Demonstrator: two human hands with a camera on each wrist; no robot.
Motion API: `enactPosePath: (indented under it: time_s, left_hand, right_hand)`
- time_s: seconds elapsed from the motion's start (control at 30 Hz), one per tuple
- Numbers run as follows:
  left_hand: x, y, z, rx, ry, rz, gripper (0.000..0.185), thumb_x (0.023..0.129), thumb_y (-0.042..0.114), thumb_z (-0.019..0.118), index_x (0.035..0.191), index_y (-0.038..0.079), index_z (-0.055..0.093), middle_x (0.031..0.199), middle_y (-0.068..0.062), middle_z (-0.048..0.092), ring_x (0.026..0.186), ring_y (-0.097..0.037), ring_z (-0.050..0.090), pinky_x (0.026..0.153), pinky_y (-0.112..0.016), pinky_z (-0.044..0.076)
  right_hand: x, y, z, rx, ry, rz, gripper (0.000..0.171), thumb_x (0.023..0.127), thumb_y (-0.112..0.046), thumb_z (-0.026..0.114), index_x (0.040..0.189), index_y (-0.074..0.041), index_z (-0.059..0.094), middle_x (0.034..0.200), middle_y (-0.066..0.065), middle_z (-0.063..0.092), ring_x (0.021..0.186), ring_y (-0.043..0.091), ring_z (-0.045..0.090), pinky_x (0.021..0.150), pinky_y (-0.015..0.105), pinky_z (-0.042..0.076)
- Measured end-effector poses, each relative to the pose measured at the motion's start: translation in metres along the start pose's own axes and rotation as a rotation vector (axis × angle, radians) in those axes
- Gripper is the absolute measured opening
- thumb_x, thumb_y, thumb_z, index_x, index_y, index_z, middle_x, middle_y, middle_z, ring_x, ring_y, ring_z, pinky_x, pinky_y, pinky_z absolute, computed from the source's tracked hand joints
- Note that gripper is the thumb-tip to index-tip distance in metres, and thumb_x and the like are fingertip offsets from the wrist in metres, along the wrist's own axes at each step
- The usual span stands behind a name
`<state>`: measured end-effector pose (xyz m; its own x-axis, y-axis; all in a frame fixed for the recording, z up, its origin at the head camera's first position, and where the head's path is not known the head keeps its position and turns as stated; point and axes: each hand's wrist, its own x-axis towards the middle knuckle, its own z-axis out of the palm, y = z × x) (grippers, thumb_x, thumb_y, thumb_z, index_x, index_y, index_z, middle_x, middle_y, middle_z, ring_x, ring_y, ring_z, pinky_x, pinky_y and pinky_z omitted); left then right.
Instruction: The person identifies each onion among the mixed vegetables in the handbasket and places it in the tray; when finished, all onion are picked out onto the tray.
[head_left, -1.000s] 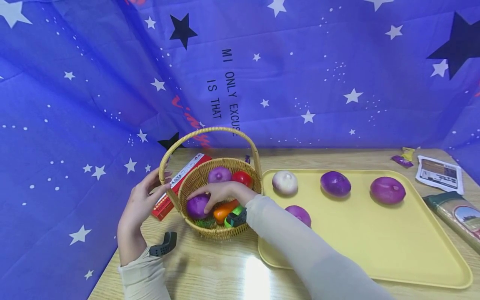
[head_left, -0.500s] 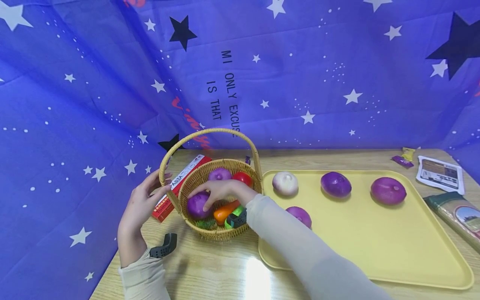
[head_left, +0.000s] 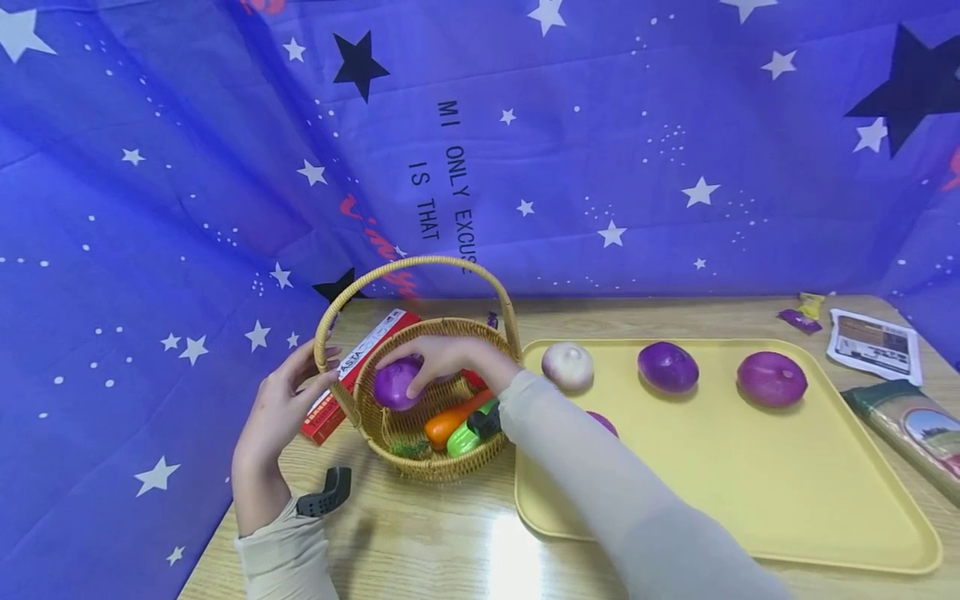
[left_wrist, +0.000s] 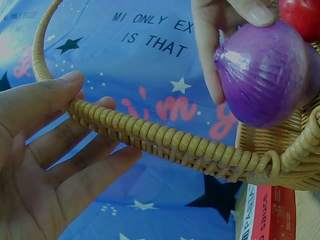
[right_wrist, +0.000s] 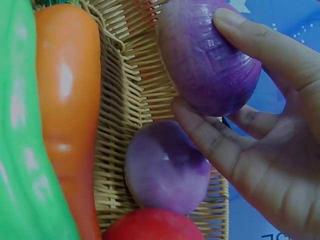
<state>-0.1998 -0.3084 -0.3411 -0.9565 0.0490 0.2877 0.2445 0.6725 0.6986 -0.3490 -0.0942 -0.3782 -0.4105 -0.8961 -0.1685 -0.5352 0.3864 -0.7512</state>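
- Now right hand [head_left: 442,357] grips a purple onion [head_left: 395,383] above the basket [head_left: 450,458].
- Left hand [head_left: 281,408], fingers loose, steadies the handle [head_left: 420,262].
- Carrot [head_left: 450,421], tomato [right_wrist: 152,225] and another onion [right_wrist: 165,167] lie beneath; tray [head_left: 750,500] beside.

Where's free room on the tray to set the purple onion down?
The yellow tray is bare across its near half and right corner, in front of the onion row: white onion and two purple ones. A fourth sits by the right sleeve. The basket is crowded; the right hand holds the purple onion above it.
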Motion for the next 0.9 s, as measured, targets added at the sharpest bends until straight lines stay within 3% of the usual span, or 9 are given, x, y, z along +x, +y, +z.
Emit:
enactPosePath:
  time_s: [0.13,0.47,0.7,0.9]
  left_hand:
    - [0.000,0.000,0.000,-0.007,0.001,0.000,0.048,0.094,0.017,0.057,0.140,0.018,0.044,0.128,-0.008,0.061,0.119,-0.027,0.056,0.090,-0.003,0.040]
    - [0.000,0.000,0.000,-0.006,0.003,0.006,0.047,0.094,0.020,0.057,0.140,0.019,0.045,0.127,-0.007,0.062,0.116,-0.019,0.058,0.091,-0.004,0.041]
    - [-0.001,0.001,0.000,-0.013,-0.002,0.006,0.047,0.095,0.024,0.057,0.140,0.023,0.044,0.128,-0.006,0.061,0.116,-0.022,0.058,0.090,-0.004,0.042]
    - [0.000,0.000,0.000,-0.023,-0.003,0.002,0.047,0.094,0.019,0.057,0.140,0.022,0.044,0.128,-0.006,0.061,0.116,-0.015,0.058,0.090,-0.004,0.042]
  right_hand:
    - [-0.005,-0.001,-0.003,0.020,0.005,-0.011,0.063,0.080,-0.018,0.075,0.137,-0.028,0.049,0.144,0.004,0.044,0.125,0.023,0.047,0.101,0.033,0.045]
    - [-0.021,-0.004,-0.014,-0.074,0.045,-0.040,0.059,0.083,-0.024,0.072,0.137,-0.029,0.049,0.142,0.002,0.046,0.123,0.020,0.048,0.100,0.030,0.046]
    - [-0.032,-0.004,-0.021,-0.127,0.071,-0.026,0.061,0.083,-0.026,0.072,0.139,-0.030,0.046,0.146,0.002,0.042,0.129,0.021,0.044,0.105,0.035,0.042]
    - [-0.041,-0.001,-0.026,-0.147,0.091,-0.013,0.062,0.083,-0.027,0.072,0.139,-0.033,0.046,0.149,0.003,0.039,0.130,0.024,0.042,0.106,0.040,0.041]
